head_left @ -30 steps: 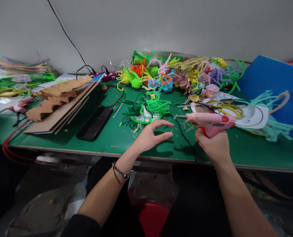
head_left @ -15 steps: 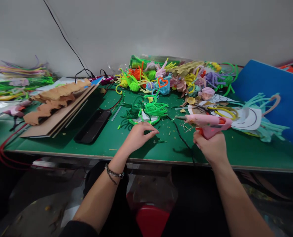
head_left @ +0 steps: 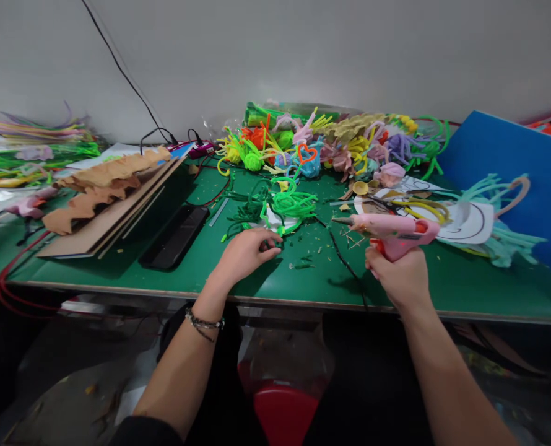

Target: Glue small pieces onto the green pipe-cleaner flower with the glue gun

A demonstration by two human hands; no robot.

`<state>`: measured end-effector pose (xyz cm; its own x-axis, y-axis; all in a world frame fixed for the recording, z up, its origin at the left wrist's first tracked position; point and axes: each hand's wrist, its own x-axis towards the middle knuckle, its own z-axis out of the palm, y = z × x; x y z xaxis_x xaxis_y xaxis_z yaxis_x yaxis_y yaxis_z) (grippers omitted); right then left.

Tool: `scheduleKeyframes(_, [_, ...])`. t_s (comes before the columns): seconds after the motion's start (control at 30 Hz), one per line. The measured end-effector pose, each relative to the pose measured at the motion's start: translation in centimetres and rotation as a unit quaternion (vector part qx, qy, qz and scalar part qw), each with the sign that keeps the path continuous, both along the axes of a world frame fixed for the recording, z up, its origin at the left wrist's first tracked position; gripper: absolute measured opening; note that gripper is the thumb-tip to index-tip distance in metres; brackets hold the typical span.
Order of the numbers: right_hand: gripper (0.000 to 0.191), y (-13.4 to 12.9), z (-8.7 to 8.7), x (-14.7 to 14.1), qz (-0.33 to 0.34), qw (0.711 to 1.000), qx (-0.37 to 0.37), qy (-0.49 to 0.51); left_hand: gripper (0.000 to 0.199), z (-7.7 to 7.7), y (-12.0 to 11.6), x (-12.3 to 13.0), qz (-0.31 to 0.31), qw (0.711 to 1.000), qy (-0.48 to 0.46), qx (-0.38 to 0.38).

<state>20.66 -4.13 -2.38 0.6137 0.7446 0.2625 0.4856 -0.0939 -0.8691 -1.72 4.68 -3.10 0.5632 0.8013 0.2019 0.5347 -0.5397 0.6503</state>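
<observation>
Gripping the pink hot-glue gun (head_left: 389, 234) by its handle, the right hand (head_left: 400, 277) holds it just above the green bench (head_left: 465, 288), nozzle pointing left, black cord trailing off the front edge. Over at the left hand (head_left: 242, 254), fingers curl tight, pinching a small dark green fuzzy piece (head_left: 270, 245) down on the bench. Just behind it sits the tangle of green pipe cleaners (head_left: 280, 204); a black flat phone-like slab (head_left: 176, 235) lies further left.
</observation>
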Motion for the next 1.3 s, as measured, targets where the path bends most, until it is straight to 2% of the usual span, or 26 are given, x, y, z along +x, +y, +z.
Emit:
scheduleKeyframes(0.1, [0.018, 0.1, -0.3, 0.2, -0.003, 1.0, 0.0, -0.009, 0.027, 0.4, -0.5, 0.8, -0.024, 0.994, -0.104, -0.009])
scheduleKeyframes(0.2, [0.018, 0.0, -0.2, 0.1, 0.0, 1.0, 0.003, -0.018, 0.018, 0.8, -1.0, 2.0, -0.035, 0.976, -0.204, -0.071])
scheduleKeyframes(0.37, [0.016, -0.2, 0.4, 0.1, 0.021, 0.999, -0.027, -0.026, 0.024, 0.6, -1.5, 3.7, -0.058, 0.91, -0.339, -0.234])
scheduleKeyframes(0.47, [0.017, -0.3, 0.4, 0.2, 0.022, 0.998, -0.051, -0.029, 0.021, 0.2, -1.7, 4.6, -0.066, 0.879, -0.375, -0.287])
scheduleKeyframes(0.53, [0.017, -0.3, 0.4, 0.2, 0.02, 0.998, -0.053, -0.025, 0.016, 0.1, -1.8, 5.1, -0.054, 0.868, -0.392, -0.3])
scheduleKeyframes(0.73, [0.018, -0.4, 0.4, 0.2, 0.028, 0.998, -0.054, -0.021, 0.013, 0.6, -2.2, 5.6, -0.029, 0.863, -0.406, -0.3])
scheduleKeyframes(0.93, [0.019, -0.3, 0.4, 0.3, 0.029, 0.998, -0.056, -0.025, 0.003, 1.0, -2.4, 5.6, -0.04, 0.857, -0.413, -0.305])
scheduleKeyframes(1.1, [0.019, -0.3, 0.4, 0.2, 0.033, 0.998, -0.053, -0.023, 0.008, 1.1, -2.4, 5.5, -0.071, 0.858, -0.422, -0.285])
scheduleKeyframes(1.3, [0.019, -0.3, 0.4, 0.1, 0.02, 0.998, -0.056, -0.01, 0.01, 0.6, -1.9, 5.1, -0.041, 0.887, -0.388, -0.249])
